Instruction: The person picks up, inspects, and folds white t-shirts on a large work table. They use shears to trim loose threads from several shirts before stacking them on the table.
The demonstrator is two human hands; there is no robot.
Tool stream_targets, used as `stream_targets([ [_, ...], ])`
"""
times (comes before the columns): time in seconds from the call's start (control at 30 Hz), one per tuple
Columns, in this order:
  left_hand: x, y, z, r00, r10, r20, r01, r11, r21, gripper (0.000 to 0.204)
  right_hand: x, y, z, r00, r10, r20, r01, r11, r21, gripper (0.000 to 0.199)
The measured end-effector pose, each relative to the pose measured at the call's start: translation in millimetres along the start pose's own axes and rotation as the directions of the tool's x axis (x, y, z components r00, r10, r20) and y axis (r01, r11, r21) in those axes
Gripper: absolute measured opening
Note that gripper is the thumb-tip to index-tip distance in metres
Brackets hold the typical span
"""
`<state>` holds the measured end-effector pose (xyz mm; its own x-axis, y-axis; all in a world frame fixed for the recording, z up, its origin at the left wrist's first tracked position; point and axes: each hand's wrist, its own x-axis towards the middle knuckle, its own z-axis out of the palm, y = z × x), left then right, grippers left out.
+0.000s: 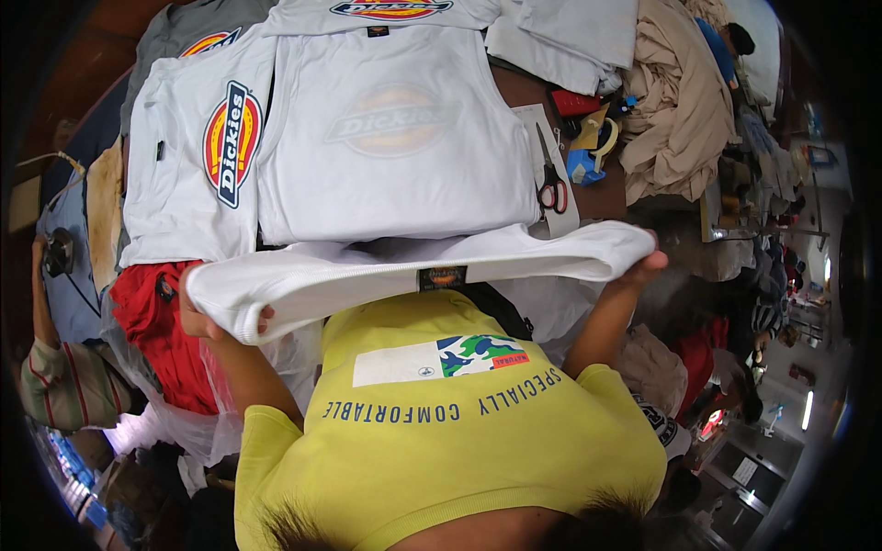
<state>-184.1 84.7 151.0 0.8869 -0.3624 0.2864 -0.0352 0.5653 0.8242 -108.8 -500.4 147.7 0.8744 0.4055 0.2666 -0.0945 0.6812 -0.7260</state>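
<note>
Both hands, left hand and right hand, are closed tight on the ends of a white shirt stretched near the counter edge, not yet laid on the folded shirts beyond.

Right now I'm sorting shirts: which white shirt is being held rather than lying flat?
The folded white shirt stretched between left hand and right hand; the others lie on the table.

The light is bright and even, with soft shadows. The middle looks sharp. The edges bend, go dark and blur.
</note>
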Motion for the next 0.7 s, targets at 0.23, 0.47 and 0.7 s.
stream_targets([
  [0.23, 102.1, -47.1, -84.5, 0.89, -0.163, -0.425, 0.022, 0.948, -0.317, 0.035, 163.7, 62.9, -26.2, 0.972, 0.216, -0.091, -0.219, 0.975, -0.022, 0.043],
  [0.47, 144.6, -110.8, -148.9, 0.71, -0.501, -0.495, 0.296, 0.85, -0.436, 0.028, 210.5, 143.0, -96.0, 0.713, 0.645, -0.276, -0.638, 0.76, 0.125, 0.069],
  [0.7, 174.4, -97.8, -166.8, 0.667, -0.535, -0.519, 0.275, 0.824, -0.495, 0.047, 249.9, 157.7, -113.4, 0.708, 0.666, -0.235, -0.649, 0.745, 0.156, 0.082],
])
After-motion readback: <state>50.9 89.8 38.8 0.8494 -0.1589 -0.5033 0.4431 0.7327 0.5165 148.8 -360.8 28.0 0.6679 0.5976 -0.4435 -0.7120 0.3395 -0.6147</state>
